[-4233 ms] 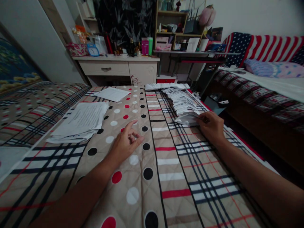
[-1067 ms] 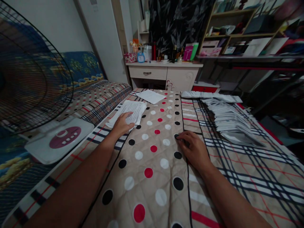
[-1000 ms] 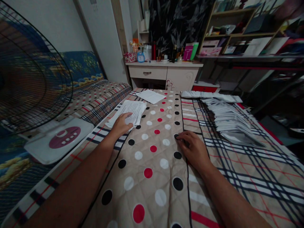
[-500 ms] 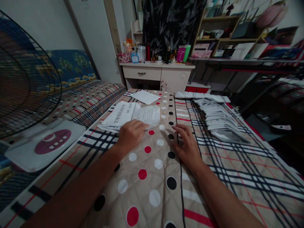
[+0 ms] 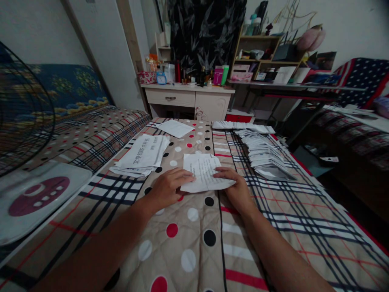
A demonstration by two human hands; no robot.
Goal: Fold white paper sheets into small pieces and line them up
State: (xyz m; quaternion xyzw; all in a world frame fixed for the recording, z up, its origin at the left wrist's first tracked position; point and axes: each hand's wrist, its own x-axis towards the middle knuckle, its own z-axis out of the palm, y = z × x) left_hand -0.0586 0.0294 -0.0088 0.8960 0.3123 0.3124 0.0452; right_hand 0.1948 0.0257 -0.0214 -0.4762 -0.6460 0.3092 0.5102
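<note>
Sheet [image 5: 202, 174] is mid-bed, betw. the pile [image 5: 141, 156] on the L and the fanned stack [image 5: 263, 152] on the R, apart from both. L hand [image 5: 168, 186] has its L edge, fingers bent over the top; R hand [image 5: 237, 188] has the R edge, fingers on top too; thumbs mostly hidden. So 2 hands, 1 sheet; none on the bed [image 5: 194, 227] cover directly, AFAICT.

Risks, my guess: uneven pull from 2 sides could crease or rip thin paper; a loose grip could let it slip; fan [image 5: 27, 109] draft, if it's on, could lift it.

Sheet's print looks turned sideways, lines running away from the person; long axis prob. L–R, but curl + foreshortening make that unsure.
</note>
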